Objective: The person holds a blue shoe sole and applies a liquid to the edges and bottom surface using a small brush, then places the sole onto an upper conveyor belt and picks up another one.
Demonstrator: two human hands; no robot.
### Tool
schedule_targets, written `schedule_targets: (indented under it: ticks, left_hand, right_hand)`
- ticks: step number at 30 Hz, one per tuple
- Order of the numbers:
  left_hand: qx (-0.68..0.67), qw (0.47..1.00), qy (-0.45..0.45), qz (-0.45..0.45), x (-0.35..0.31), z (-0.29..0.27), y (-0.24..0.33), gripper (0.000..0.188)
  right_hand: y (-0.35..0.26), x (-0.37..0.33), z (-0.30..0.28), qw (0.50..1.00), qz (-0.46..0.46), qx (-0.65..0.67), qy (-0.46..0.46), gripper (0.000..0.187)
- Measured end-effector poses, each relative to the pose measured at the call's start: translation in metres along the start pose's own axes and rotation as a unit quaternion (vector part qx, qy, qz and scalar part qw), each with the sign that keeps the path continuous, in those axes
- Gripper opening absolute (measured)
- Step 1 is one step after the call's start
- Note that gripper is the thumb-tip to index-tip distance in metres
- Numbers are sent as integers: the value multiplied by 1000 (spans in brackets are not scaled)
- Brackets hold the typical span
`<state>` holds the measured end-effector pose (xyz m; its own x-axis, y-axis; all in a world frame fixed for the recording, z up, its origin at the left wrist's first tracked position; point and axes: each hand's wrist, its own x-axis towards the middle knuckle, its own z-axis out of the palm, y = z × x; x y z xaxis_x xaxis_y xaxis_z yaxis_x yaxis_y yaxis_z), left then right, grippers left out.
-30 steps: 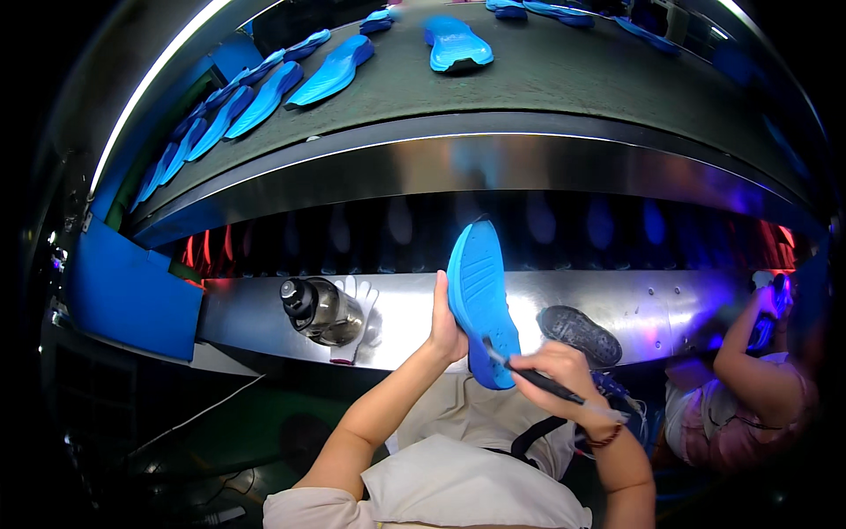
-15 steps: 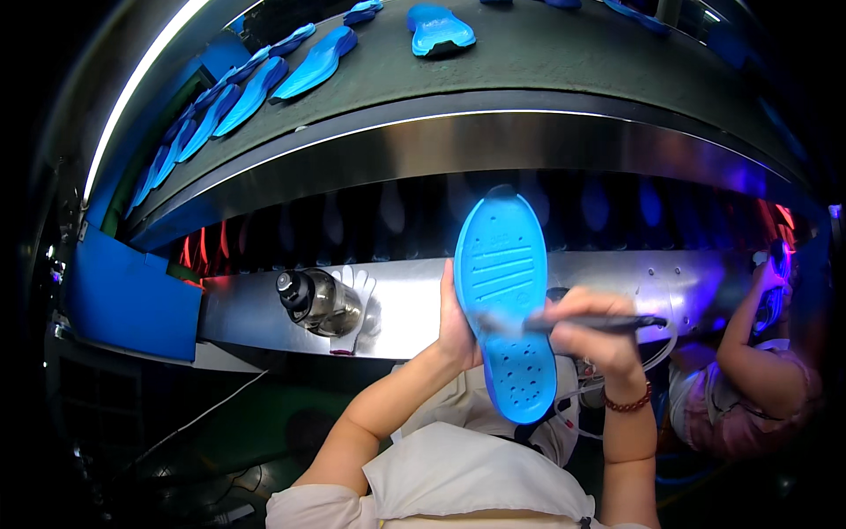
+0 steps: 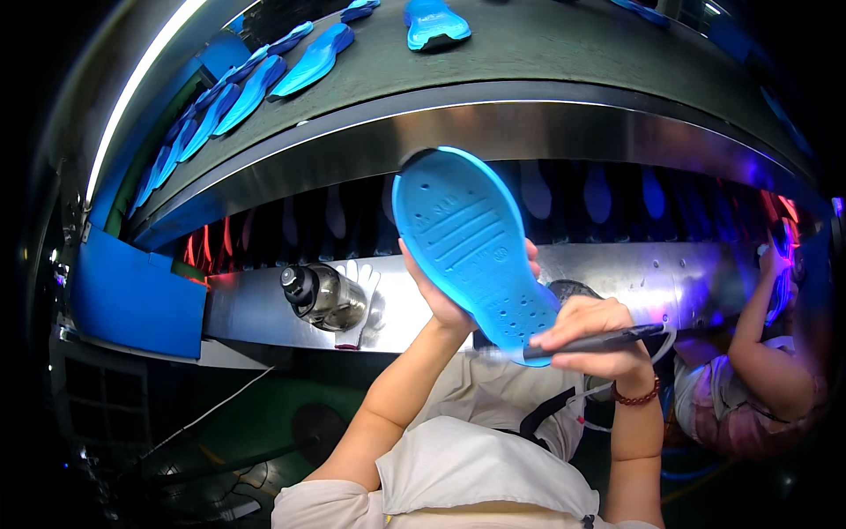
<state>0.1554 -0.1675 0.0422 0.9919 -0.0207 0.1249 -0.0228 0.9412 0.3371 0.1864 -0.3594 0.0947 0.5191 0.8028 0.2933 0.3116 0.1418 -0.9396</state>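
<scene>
A bright blue shoe sole [image 3: 471, 231], with ridges across its wider part and small holes near its narrower end, is held up in front of me, tilted to the left. My left hand [image 3: 443, 300] is closed around it from beneath, its fingertips showing at the far edge. In my right hand [image 3: 599, 317] is a black-handled brush [image 3: 595, 344], gripped between thumb and fingers, with a pale tube running off its back end. The brush's tip, blurred, lies against the sole's near end.
A clear bottle [image 3: 328, 298] with a black lid stands on the metal ledge [image 3: 586, 262], beside a white glove [image 3: 357, 326]. Above runs a dark green belt [image 3: 546, 62] carrying several blue soles [image 3: 315, 62]. Another person's arm [image 3: 749, 300] works at the right.
The sole has tilted left and moved upward. My right hand and brush have moved from the sole's middle down to its near end.
</scene>
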Motion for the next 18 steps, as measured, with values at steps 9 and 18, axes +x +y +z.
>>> schedule_targets:
  ticks: [9, 18]
  left_hand:
    - [0, 998, -48, 39, 6, -5, 22, 98]
    - [-17, 999, 13, 31, 12, 14, 33, 104]
  right_hand:
    - [-3, -16, -1, 1000, 0, -5, 16, 23]
    - [15, -29, -1, 988, 10, 147, 55, 25]
